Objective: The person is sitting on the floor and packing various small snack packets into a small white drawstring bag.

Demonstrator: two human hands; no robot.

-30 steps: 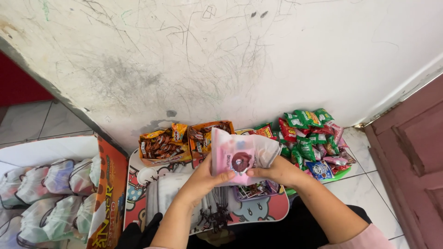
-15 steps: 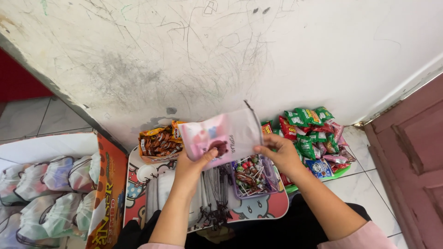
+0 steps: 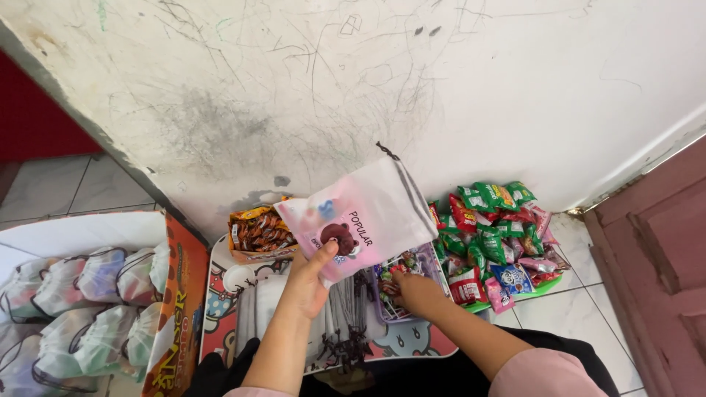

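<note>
While our left hand (image 3: 307, 283) pinches a pink drawstring pouch (image 3: 364, 218) by its lower edge and holds it up in front of the scribbled wall (image 3: 368, 81), our right hand (image 3: 413, 290) reaches into the tray of sweets (image 3: 401, 283), fingers curled among them; we cannot tell whether it has grasped any. Beside the tray lie green and red snack packets (image 3: 496, 231), and a box (image 3: 173, 301) of filled bags (image 3: 81, 298) stands at far left.
</note>
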